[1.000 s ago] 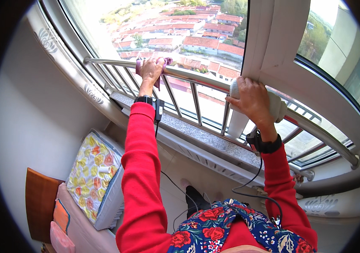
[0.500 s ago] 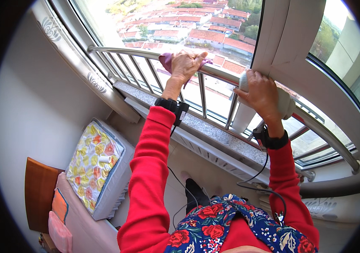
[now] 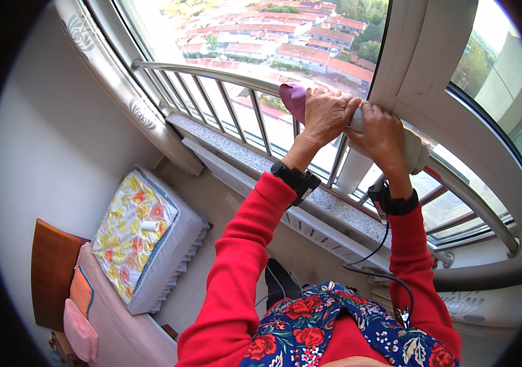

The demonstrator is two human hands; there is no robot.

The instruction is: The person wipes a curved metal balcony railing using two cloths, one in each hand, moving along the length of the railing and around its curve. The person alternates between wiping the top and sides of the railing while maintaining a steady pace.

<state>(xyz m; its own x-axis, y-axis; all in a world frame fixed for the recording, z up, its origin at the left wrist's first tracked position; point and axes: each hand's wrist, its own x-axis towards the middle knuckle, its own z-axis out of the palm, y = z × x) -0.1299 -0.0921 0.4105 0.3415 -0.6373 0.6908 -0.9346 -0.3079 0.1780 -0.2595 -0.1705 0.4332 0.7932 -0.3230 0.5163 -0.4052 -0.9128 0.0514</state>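
Observation:
A curved metal railing (image 3: 236, 77) runs across the window. My left hand (image 3: 327, 115) is closed over its top bar with a purple cloth (image 3: 293, 99) under the palm; one end of the cloth sticks out to the left. Just to the right, my right hand (image 3: 378, 136) grips a pale grey-green padded wrap (image 3: 415, 151) that lies around the same bar. The fingers of both hands nearly touch at the wrap's left end. I cannot tell how the wrap is fastened.
Below the railing are a speckled stone sill (image 3: 215, 142) and a white radiator (image 3: 310, 231). A patterned curtain (image 3: 132, 104) hangs at left. A bed (image 3: 132, 333) and a plastic-covered box-like piece (image 3: 136, 226) stand at lower left. A black cable (image 3: 371, 263) hangs from my right wrist.
My left hand has slid right along the bar with the purple cloth, up beside my right hand. The right hand stays in place on the wrap.

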